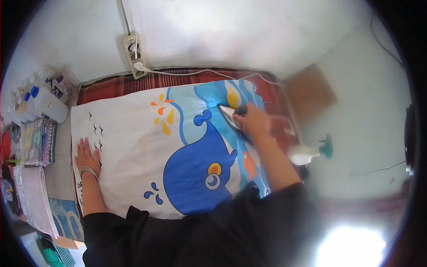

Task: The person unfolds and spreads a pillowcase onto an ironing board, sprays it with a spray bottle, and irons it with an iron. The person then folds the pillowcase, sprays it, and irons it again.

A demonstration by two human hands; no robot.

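A white and blue cloth printed with a blue whale, gulls and splashes lies spread over a red plaid cover. My left hand rests flat on its white left part, fingers spread, with bangles at the wrist. On the light blue right part, my right hand is wrapped around the handle of a clothes iron. The iron's pointed tip faces up and left, and its base is against the cloth. My forearm and hand hide the rear of the iron.
A power strip hangs at the back wall, with a white cord running right along the plaid cover. A spray bottle lies at the right. Jugs and folded cloths stand at the left.
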